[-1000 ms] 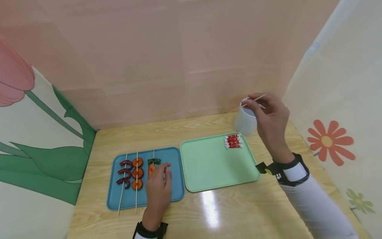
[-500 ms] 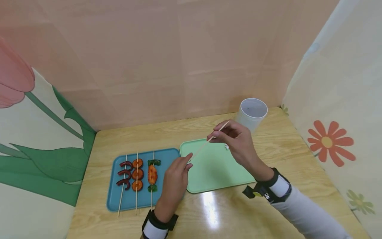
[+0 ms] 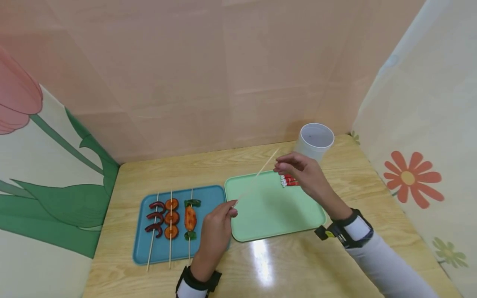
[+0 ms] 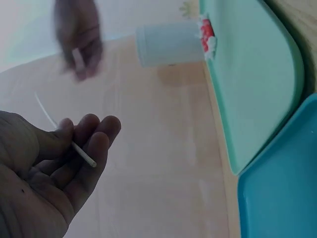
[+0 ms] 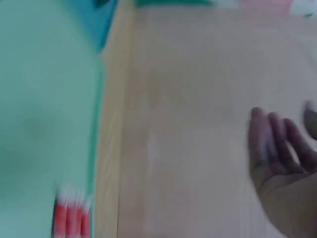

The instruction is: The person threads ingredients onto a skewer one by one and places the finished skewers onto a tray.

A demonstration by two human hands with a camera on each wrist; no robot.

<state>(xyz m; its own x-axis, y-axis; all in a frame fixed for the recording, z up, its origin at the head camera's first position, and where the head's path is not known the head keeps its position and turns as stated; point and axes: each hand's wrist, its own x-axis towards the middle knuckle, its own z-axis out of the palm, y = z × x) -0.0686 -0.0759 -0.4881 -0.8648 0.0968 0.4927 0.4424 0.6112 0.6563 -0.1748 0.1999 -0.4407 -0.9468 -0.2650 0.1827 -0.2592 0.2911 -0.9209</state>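
My left hand (image 3: 217, 227) pinches the lower end of a thin wooden skewer (image 3: 266, 163) between thumb and fingers, above the left edge of the green tray (image 3: 272, 219). The skewer slants up and away to the right; its end pokes out past the fingertips in the left wrist view (image 4: 85, 154). My right hand (image 3: 309, 182) hovers near the skewer's upper part, apart from it. In the right wrist view its fingers (image 5: 277, 144) stand away from the thumb with nothing between them. Small red-wrapped pieces (image 3: 287, 181) with white ends lie at the green tray's far right corner, partly behind the right hand.
A blue tray (image 3: 208, 194) on the left bears three loaded skewers: dark red curls (image 3: 154, 216), round brown-orange slices (image 3: 172, 217), and an orange piece (image 3: 190, 218) between green ones. A whitish translucent cup (image 3: 311, 151) stands behind the green tray. Papered walls border the wooden table.
My right hand has brought the skewer from the cup to the left hand, let go and drawn slightly back. My left hand has left the blue tray and now holds the skewer.
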